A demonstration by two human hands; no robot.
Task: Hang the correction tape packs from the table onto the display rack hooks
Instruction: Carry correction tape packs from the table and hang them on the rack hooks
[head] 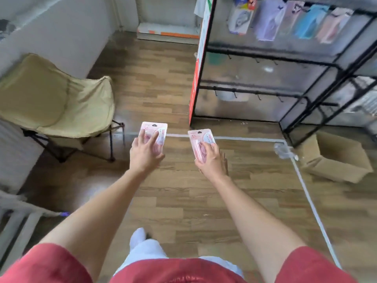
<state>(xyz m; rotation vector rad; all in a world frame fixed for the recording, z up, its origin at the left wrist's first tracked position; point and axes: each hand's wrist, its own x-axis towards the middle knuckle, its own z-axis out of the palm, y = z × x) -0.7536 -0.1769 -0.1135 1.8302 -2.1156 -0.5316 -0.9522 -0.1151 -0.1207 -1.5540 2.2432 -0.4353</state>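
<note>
Both arms extended fwd over wood floor, hands well apart.

L hand (145,149): holds a pink correction tape pack (155,130), fingers spread across its face. Thumb hidden, so exact grip cannot be told. Pack upright, top edge toward 12 o'clock.

R hand (212,160): fingers curled round lower half of a second pink pack (201,140). This pack is tilted slightly, top toward 11 o'clock.

Both packs in the air, short of the display rack (255,91), which stands at 1–2 o'clock. Black hooks (235,95) visible on its lower bars. Hung packs (267,19) in a row on the top bar, blurred.

Surroundings: beige folding chair (57,103) at 9–10 o'clock; open cardboard box (336,158) on the floor at 3 o'clock, just below the rack's corner.
</note>
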